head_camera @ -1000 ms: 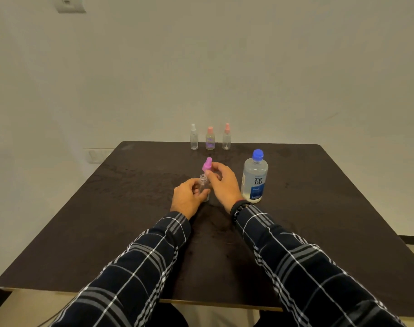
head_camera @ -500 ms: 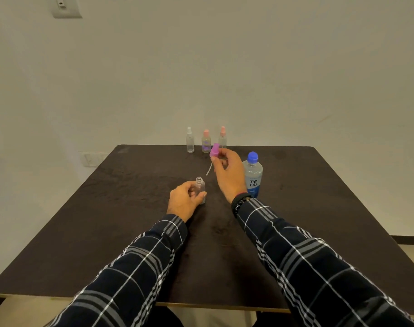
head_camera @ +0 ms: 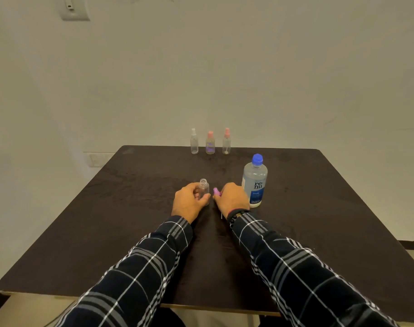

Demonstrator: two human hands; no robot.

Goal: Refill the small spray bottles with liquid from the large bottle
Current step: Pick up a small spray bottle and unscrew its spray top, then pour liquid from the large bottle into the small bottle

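Observation:
My left hand (head_camera: 189, 202) grips a small clear spray bottle (head_camera: 204, 188) that stands upright and uncapped on the dark table (head_camera: 130, 220). Right beside it, my right hand (head_camera: 232, 197) is low at the tabletop and holds the pink spray cap (head_camera: 216, 191); its thin dip tube (head_camera: 221, 215) shows under my wrist. The large bottle (head_camera: 254, 181), clear with a blue cap and blue label, stands capped just right of my right hand. Three more small spray bottles stand at the table's far edge: white-capped (head_camera: 194, 141), pink-capped (head_camera: 210, 143), pink-capped (head_camera: 226, 141).
A plain wall rises behind the table, with a switch plate (head_camera: 74, 8) high on the left. The table's front edge (head_camera: 201, 308) runs across just under my sleeves.
My right hand lifted the pink cap with its tube out of the small bottle, then brought it down to the table beside the bottle. My left hand kept hold of the bottle.

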